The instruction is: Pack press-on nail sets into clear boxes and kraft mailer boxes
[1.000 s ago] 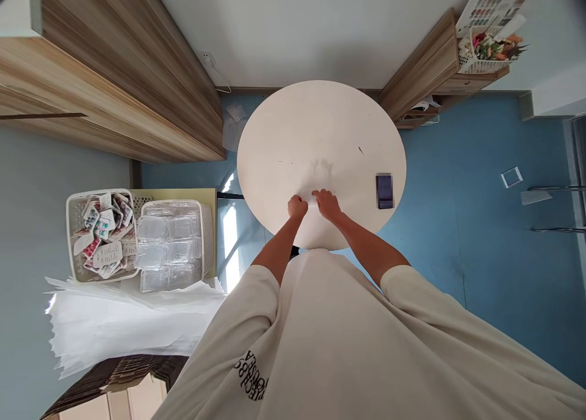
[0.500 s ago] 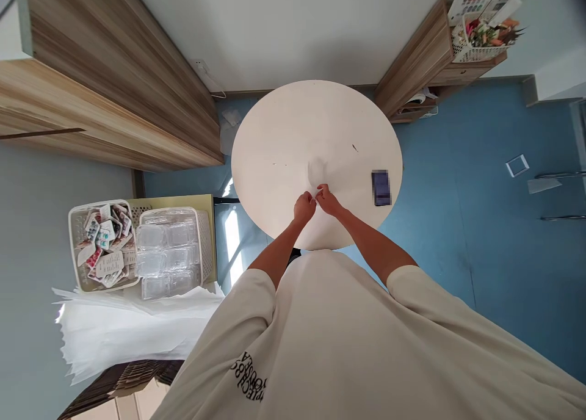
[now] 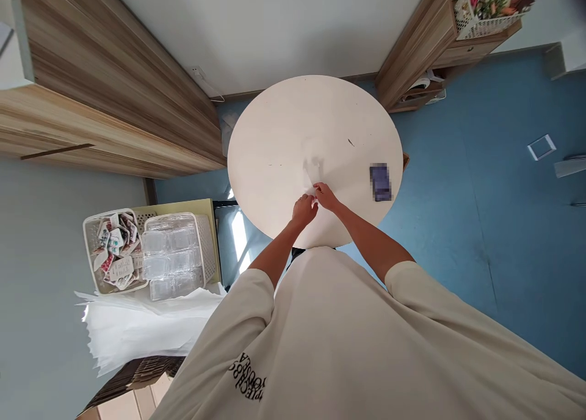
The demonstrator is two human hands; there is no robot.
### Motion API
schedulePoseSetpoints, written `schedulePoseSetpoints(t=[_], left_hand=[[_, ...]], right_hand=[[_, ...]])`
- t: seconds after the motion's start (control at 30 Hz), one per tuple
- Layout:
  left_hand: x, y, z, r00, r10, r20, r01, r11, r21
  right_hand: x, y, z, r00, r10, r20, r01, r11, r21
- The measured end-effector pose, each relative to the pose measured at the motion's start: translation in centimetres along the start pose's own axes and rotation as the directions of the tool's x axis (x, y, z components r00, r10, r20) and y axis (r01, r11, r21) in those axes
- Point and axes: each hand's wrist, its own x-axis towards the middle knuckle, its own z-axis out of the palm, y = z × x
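Film [image 3: 308,177], thin, whitish, translucent, pinched by the left hand [image 3: 304,209] and nearer right hand [image 3: 326,196] near the middle of the round cream table [image 3: 274,124], seems to run lengthwise from the grip toward the table's far edge

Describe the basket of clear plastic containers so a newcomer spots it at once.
Left of the round table is a yellowish surface. On its table side stands a white perforated basket; stacked clear plastic containers fill it, whereas the neighbouring basket holds jumbled printed pieces.

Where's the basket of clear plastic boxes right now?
In the head view, the box basket is on the left, between the card basket and the round table, beside the white sheets.
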Motion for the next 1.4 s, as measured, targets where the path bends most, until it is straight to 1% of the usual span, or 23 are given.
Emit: schedulePoseSetpoints(t=[0.07, 0.13, 0.2, 0.3, 0.33, 0.4, 0.47, 0.5, 0.57, 0.63, 0.7, 0.8, 0.87, 1.03, 1.17, 1.27, 1.4], left_hand=[[-0.5, -0.1, 0.0, 0.997, 0.078, -0.022, -0.075, 0.992, 0.102], [-1.1, -0.4, 0.0, 0.989, 0.144, -0.013, -0.139, 0.971, 0.194], [-1.6, -0.9, 0.2, 0.981, 0.191, 0.035, -0.193, 0.947, 0.256], [-2.4, -2.1, 0.4, 0.962, 0.243, 0.123, -0.27, 0.908, 0.32], [-2.5, -2.6, 0.4, 0.954, 0.261, 0.146, -0.296, 0.894, 0.337], [-2.8, -3.6, 0.5, 0.937, 0.296, 0.185, -0.345, 0.867, 0.36], [-2.8, -4.5, 0.5, 0.928, 0.308, 0.21, -0.367, 0.852, 0.372], [-2.8, -4.8, 0.4, 0.926, 0.311, 0.217, -0.373, 0.848, 0.376], [-2.7, -5.1, 0.2, 0.923, 0.316, 0.221, -0.379, 0.846, 0.375], [-2.6, -5.2, -0.1, 0.92, 0.324, 0.222, -0.386, 0.85, 0.359], [-2.6, -5.1, -0.4, 0.916, 0.337, 0.216, -0.394, 0.857, 0.332], [-2.6, -4.7, -0.9, 0.913, 0.368, 0.175, -0.405, 0.87, 0.282], [-2.2, -4.2, -1.2, 0.916, 0.373, 0.146, -0.398, 0.885, 0.241], [-0.1, -3.0, -1.5, 0.934, 0.342, 0.105, -0.355, 0.921, 0.161], [1.4, -2.7, -1.5, 0.951, 0.305, 0.057, -0.31, 0.941, 0.133], [1.4, -2.7, -1.5, 0.954, 0.291, 0.077, -0.299, 0.942, 0.154], [-0.2, -2.8, -1.8, 0.932, 0.336, 0.139, -0.355, 0.921, 0.157]], right_hand=[[-0.1, 0.0, -0.1, 0.999, 0.045, 0.014, -0.046, 0.997, 0.066], [-0.5, 0.0, -0.1, 0.998, 0.046, 0.033, -0.048, 0.996, 0.077], [-1.0, 0.1, -0.3, 1.0, 0.009, 0.018, -0.01, 1.0, 0.014], [-1.9, 0.4, -0.7, 0.994, -0.109, -0.03, 0.102, 0.979, -0.178], [-2.2, 0.5, -0.9, 0.987, -0.161, -0.01, 0.152, 0.952, -0.264], [-2.7, 0.8, -1.3, 0.965, -0.243, 0.103, 0.263, 0.861, -0.436], [-3.0, 1.1, -1.8, 0.938, -0.264, 0.226, 0.348, 0.744, -0.571], [-3.1, 1.3, -2.0, 0.927, -0.261, 0.269, 0.374, 0.691, -0.618], [-3.1, 1.5, -2.3, 0.912, -0.254, 0.321, 0.408, 0.614, -0.675], [-2.9, 1.7, -2.4, 0.902, -0.26, 0.346, 0.432, 0.577, -0.693], [-2.5, 1.8, -2.3, 0.896, -0.278, 0.346, 0.443, 0.593, -0.672], [-2.0, 1.7, -2.1, 0.898, -0.304, 0.318, 0.438, 0.669, -0.6], [-1.8, 1.5, -2.0, 0.901, -0.305, 0.307, 0.431, 0.704, -0.564], [-1.3, 0.6, -2.3, 0.915, -0.257, 0.31, 0.389, 0.762, -0.518], [-1.1, 0.2, -2.6, 0.928, -0.216, 0.303, 0.345, 0.806, -0.481], [-1.4, 0.2, -2.6, 0.925, -0.201, 0.322, 0.341, 0.809, -0.478], [-2.8, 0.8, -2.2, 0.909, -0.209, 0.359, 0.37, 0.801, -0.47]])
